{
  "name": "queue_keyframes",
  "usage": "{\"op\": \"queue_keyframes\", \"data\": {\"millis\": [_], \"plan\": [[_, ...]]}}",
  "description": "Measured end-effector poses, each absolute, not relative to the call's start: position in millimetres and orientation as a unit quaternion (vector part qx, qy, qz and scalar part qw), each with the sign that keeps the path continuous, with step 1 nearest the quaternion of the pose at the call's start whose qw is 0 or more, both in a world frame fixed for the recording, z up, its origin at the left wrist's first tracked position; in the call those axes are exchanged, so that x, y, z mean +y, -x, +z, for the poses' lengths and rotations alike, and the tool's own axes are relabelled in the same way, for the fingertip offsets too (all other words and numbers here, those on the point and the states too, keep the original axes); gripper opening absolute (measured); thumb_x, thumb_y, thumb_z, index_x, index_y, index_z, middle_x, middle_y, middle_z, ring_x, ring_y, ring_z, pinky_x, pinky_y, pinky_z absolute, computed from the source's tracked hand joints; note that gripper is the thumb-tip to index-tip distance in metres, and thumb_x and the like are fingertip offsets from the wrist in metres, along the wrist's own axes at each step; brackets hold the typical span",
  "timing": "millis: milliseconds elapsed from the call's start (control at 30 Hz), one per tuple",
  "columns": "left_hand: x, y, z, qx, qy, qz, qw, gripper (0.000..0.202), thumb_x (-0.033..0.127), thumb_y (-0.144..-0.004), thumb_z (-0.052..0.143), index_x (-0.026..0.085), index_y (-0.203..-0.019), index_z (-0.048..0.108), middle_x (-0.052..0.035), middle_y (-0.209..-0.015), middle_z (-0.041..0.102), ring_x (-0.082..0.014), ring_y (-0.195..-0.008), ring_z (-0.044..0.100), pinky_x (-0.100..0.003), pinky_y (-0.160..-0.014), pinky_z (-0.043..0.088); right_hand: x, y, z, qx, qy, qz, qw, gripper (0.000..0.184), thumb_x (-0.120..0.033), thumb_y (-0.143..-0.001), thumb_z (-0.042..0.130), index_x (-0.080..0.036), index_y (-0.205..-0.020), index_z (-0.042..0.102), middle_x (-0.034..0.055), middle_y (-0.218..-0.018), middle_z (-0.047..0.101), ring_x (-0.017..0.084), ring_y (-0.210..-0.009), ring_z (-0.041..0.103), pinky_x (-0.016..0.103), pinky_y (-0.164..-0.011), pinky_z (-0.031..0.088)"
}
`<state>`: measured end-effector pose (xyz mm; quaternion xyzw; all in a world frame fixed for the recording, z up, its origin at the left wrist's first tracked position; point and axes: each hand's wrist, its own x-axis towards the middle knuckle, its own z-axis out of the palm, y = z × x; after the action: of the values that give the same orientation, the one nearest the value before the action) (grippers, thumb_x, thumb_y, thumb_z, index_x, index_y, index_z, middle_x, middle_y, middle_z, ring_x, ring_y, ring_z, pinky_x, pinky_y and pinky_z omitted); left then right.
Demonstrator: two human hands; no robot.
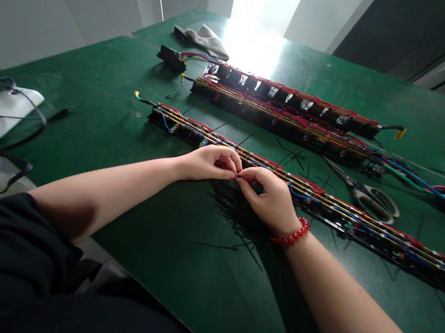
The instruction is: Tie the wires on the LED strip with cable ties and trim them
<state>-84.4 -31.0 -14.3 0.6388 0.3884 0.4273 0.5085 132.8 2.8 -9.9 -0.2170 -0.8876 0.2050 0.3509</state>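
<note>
A long black strip [335, 208] with brass rails and red and blue wires lies slantwise on the green table [101, 118]. My left hand [210, 163] and my right hand [270, 197] meet over its middle, fingertips pinched together at about the same spot. Both are closed on something small and dark, too small to name. A red bead bracelet [290, 235] circles my right wrist. A heap of thin black cable ties [236, 217] lies on the table just under my hands.
Two more wired strips [295, 113] lie farther back, with a black plug block [171, 57] at their left end. Scissors [368, 195] rest right of my hands. A grey cloth [206, 40] is at the far edge, a white pad with black straps [2, 113] at left.
</note>
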Motion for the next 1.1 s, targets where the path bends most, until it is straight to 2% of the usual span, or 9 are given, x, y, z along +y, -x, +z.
{"op": "queue_keyframes", "data": {"millis": [333, 667, 867, 1000, 1100], "plan": [[-32, 84, -12, 0.383, -0.634, 0.426, 0.519, 0.018, 0.019, -0.080, 0.077, 0.013, -0.094, 0.069, -0.0017, -0.082, 0.071, -0.0085, -0.077, 0.066, -0.020, -0.073, 0.050, 2, -133, -8, -0.887, 0.210, 0.207, 0.354, 0.006, -0.018, -0.090, 0.063, -0.021, -0.092, 0.069, 0.0026, -0.085, 0.074, 0.016, -0.076, 0.068, 0.030, -0.075, 0.056], [-32, 81, -14, 0.377, -0.628, 0.441, 0.518, 0.021, 0.021, -0.078, 0.080, 0.013, -0.093, 0.069, -0.0017, -0.081, 0.071, -0.0100, -0.077, 0.067, -0.023, -0.074, 0.053, -2, -131, 1, -0.859, 0.257, 0.271, 0.351, 0.007, -0.023, -0.088, 0.064, -0.024, -0.090, 0.070, 0.0021, -0.087, 0.075, 0.017, -0.076, 0.067, 0.034, -0.074, 0.057], [-31, 81, 5, 0.398, -0.620, 0.520, 0.431, 0.016, 0.015, -0.083, 0.072, 0.014, -0.098, 0.067, -0.0013, -0.081, 0.072, -0.0087, -0.076, 0.068, -0.021, -0.074, 0.052, 0, -112, 29, -0.748, 0.326, 0.406, 0.412, 0.005, -0.027, -0.086, 0.068, -0.022, -0.087, 0.070, 0.0015, -0.084, 0.074, 0.014, -0.070, 0.068, 0.026, -0.063, 0.057], [-29, 108, 23, 0.429, -0.643, 0.520, 0.364, 0.016, 0.018, -0.084, 0.070, 0.014, -0.099, 0.066, -0.0002, -0.078, 0.071, -0.0073, -0.069, 0.064, -0.020, -0.066, 0.049, 15, -79, 47, -0.670, 0.304, 0.504, 0.452, 0.003, -0.023, -0.084, 0.066, -0.021, -0.086, 0.065, 0.0016, -0.085, 0.076, 0.013, -0.072, 0.071, 0.025, -0.064, 0.059], [-32, 143, 28, 0.478, -0.660, 0.511, 0.275, 0.015, 0.021, -0.085, 0.069, 0.015, -0.098, 0.067, -0.0003, -0.080, 0.070, -0.0084, -0.072, 0.065, -0.020, -0.069, 0.051, 30, -46, 53, -0.656, 0.286, 0.532, 0.453, 0.004, -0.022, -0.080, 0.066, -0.020, -0.083, 0.064, 0.0010, -0.081, 0.075, 0.011, -0.069, 0.070, 0.023, -0.062, 0.058]]}}
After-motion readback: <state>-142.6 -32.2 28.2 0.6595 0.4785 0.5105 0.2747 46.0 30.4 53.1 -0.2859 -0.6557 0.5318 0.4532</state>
